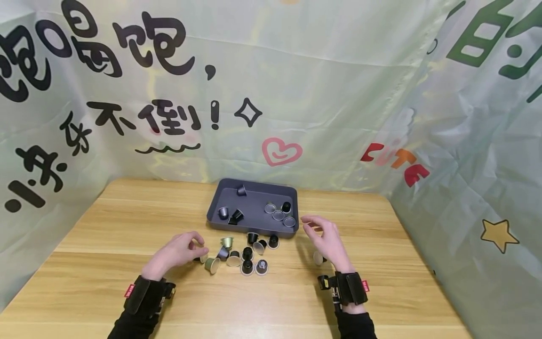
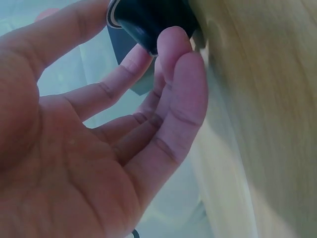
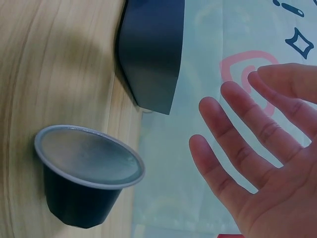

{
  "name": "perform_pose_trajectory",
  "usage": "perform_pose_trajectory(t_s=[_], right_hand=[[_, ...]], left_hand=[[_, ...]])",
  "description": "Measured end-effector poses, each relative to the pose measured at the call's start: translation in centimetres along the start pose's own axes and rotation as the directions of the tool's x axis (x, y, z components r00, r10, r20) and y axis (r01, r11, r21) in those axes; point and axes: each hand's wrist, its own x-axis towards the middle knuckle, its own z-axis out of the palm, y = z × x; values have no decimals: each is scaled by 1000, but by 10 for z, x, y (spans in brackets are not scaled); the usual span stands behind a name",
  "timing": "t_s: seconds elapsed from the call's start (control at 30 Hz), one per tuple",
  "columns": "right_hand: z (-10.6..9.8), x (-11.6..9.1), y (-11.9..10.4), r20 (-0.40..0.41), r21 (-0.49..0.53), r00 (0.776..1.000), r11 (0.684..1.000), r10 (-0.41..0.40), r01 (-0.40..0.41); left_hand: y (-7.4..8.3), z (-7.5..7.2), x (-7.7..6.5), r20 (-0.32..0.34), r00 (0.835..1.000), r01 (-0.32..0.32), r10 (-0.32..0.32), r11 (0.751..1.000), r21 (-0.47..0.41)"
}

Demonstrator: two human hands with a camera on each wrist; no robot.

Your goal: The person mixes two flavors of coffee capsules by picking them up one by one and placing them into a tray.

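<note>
My left hand (image 1: 178, 252) is low over the table, left of the loose coffee capsules. Its thumb and fingers pinch a dark coffee capsule (image 2: 151, 22), with the silvery rim by the thumb. In the head view that capsule is mostly hidden under the fingers. Beside the tray's right front corner, my right hand (image 1: 328, 240) is raised with nothing in it, fingers loosely extended. Below it a black capsule (image 3: 81, 196) lies on the table, its pale foil lid (image 3: 91, 153) facing the right wrist camera.
A dark grey tray (image 1: 251, 229) at the back holds several capsules, some foil side up. Between the hands, several black capsules (image 1: 247, 267), a green capsule (image 1: 227, 242) and an olive one (image 1: 211, 265) are clustered. Printed cloth (image 1: 330, 94) hangs behind the wooden table (image 1: 381, 282).
</note>
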Motion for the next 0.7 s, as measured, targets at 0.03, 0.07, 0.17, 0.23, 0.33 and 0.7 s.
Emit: perform_pose_trajectory(t_s=[0.03, 0.07, 0.17, 0.23, 0.33, 0.7], right_hand=[[0, 0, 0, 0, -1, 1000, 1000, 0, 0], [0, 0, -1, 0, -5, 1000, 1000, 2, -2], [0, 0, -1, -2, -9, 1000, 1000, 5, -6], [0, 0, -1, -2, -10, 1000, 1000, 7, -7], [1, 0, -1, -3, -4, 1000, 1000, 6, -6], [1, 0, -1, -5, -13, 1000, 1000, 6, -6]], left_hand=[[0, 1, 1, -6, 1000, 2, -2, 1000, 0], [-1, 1, 1, -10, 1000, 3, -3, 1000, 2], [-1, 3, 3, -20, 1000, 13, -13, 1000, -1], [-1, 3, 3, -28, 999, 16, -16, 1000, -3], [0, 3, 4, -50, 999, 13, -12, 1000, 16], [-3, 5, 6, -73, 997, 15, -11, 999, 51]])
